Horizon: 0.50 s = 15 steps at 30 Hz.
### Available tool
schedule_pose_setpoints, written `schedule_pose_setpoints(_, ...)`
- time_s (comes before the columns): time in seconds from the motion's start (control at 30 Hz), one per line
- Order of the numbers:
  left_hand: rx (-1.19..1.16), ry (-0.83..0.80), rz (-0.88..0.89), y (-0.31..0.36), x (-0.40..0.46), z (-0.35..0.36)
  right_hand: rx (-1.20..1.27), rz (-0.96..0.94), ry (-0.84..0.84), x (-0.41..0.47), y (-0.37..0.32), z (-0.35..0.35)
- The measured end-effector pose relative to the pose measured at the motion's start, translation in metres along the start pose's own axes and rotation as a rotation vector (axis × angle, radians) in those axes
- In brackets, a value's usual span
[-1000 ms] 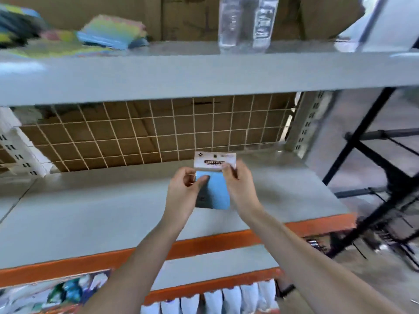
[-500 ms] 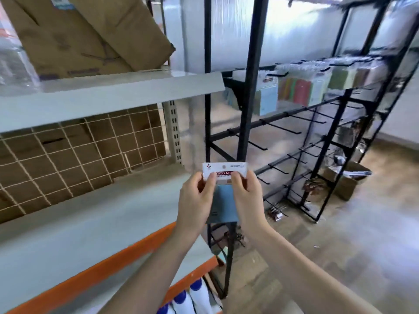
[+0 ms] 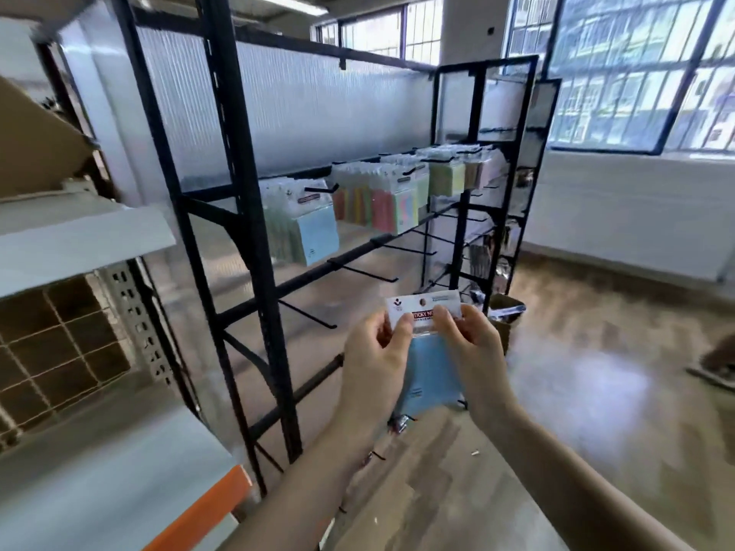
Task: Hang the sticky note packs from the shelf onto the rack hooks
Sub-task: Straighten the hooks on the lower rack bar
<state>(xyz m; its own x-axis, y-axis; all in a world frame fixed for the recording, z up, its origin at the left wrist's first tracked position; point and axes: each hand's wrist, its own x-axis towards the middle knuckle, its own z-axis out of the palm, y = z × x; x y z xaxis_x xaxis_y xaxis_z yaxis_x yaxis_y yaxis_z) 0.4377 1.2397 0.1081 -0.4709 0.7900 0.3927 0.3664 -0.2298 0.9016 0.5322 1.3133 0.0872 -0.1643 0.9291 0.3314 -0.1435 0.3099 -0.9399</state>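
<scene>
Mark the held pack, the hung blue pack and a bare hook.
held pack (image 3: 431, 371), head view, blue pad
hung blue pack (image 3: 318, 236), head view, front face
bare hook (image 3: 366, 272), head view, mid-shaft

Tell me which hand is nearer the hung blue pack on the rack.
Left. The left hand grips the held pack's card on the side toward the hung blue pack, which sits up and to the left; the right hand grips the far side.

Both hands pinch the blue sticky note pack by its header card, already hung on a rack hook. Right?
Not hung. The head view shows the blue sticky note pack in mid-air, short of the rack hooks. Left hand and right hand do pinch its header card.
</scene>
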Motion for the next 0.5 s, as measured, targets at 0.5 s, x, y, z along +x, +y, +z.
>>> schedule_pose_setpoints(0.5,-0.01,0.134,0.083,-0.04,0.188,0.062,0.073,-0.095,-0.226,0.21,0.023,0.002)
